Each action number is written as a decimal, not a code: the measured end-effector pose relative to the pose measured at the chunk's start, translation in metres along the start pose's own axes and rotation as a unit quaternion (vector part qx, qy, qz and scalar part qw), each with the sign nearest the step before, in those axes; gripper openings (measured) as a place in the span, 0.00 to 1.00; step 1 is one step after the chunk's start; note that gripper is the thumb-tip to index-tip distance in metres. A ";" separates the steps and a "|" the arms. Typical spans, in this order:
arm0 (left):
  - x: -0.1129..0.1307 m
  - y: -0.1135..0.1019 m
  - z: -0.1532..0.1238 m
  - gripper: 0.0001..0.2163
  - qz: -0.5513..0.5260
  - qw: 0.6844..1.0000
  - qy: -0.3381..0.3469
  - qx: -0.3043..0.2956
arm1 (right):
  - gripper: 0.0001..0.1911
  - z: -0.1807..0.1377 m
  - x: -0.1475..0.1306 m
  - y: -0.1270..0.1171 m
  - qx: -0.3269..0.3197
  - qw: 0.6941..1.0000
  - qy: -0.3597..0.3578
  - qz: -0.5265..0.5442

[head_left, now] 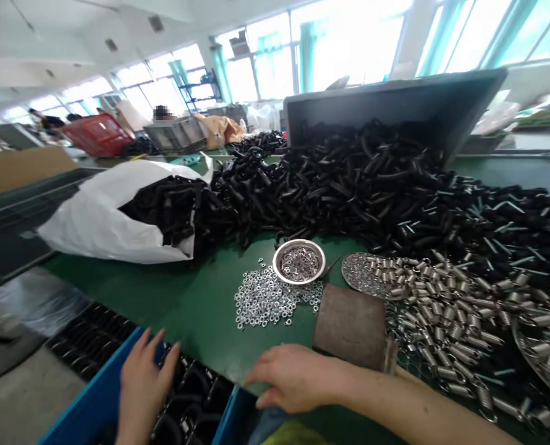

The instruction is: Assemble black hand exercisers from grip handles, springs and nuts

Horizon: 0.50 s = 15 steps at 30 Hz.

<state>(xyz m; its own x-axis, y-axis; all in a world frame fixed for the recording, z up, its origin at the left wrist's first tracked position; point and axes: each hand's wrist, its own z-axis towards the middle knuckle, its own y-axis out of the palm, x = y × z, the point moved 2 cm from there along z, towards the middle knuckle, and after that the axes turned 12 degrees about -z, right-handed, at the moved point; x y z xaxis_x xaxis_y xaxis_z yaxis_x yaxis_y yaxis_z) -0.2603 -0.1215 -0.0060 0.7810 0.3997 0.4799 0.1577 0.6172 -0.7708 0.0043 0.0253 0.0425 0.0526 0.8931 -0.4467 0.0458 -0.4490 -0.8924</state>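
Note:
My left hand (pixel 143 378) lies with fingers stretched over the rim of a blue crate (pixel 89 402) that holds black curved parts (pixel 196 402). My right hand (pixel 293 377) rests at the near edge of the green table (pixel 182 296), fingers curled down over the rim of a second blue crate (pixel 233 411); nothing shows in its grasp. Just beyond it lies a brown flat block (pixel 351 324). A small metal bowl (pixel 299 261) of washers stands further out, with loose washers (pixel 266 296) spread in front of it.
A big heap of black handle parts (pixel 349 179) spills from a tipped grey bin (pixel 395 102) and a white sack (pixel 103 216). Several metal springs (pixel 446 309) cover the right side, over a round metal tray (pixel 365 275). A red basket (pixel 99 133) and people stand far back.

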 end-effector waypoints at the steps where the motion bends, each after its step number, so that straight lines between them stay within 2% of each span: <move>1: 0.040 0.030 0.028 0.21 -0.041 0.997 0.064 -0.031 | 0.19 -0.015 0.004 -0.010 -0.005 1.000 0.017 -0.012; 2: 0.084 0.059 0.052 0.18 -0.076 0.988 0.126 -0.054 | 0.18 -0.030 0.008 -0.018 -0.002 0.999 0.032 -0.025; 4: 0.177 0.116 0.082 0.15 -0.141 0.946 0.261 -0.130 | 0.16 -0.059 0.017 -0.033 0.019 0.997 0.064 -0.043; 6: 0.262 0.168 0.095 0.15 -0.158 0.889 0.376 -0.208 | 0.14 -0.090 0.030 -0.043 0.048 0.991 0.119 -0.045; 8: 0.329 0.218 0.097 0.16 -0.115 0.837 0.458 -0.277 | 0.12 -0.125 0.047 -0.046 0.072 0.976 0.203 -0.038; 11: 0.391 0.281 0.098 0.19 -0.102 0.805 0.492 -0.317 | 0.13 -0.183 0.076 -0.040 0.113 0.926 0.358 -0.049; 13: 0.413 0.312 0.099 0.19 -0.095 0.797 0.497 -0.330 | 0.13 -0.218 0.094 -0.029 0.138 0.883 0.444 -0.068; 15: 0.426 0.331 0.100 0.15 -0.089 0.794 0.498 -0.337 | 0.14 -0.242 0.107 -0.016 0.148 0.851 0.497 -0.086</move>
<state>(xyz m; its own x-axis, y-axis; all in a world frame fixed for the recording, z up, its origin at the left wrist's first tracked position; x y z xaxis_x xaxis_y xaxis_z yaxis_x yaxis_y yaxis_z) 0.0640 0.3208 -0.0151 0.7477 -0.5950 0.2949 0.3439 -0.0329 -0.9384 0.2503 0.1214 0.0250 0.8949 0.4153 -0.1637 -0.1067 -0.1571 -0.9818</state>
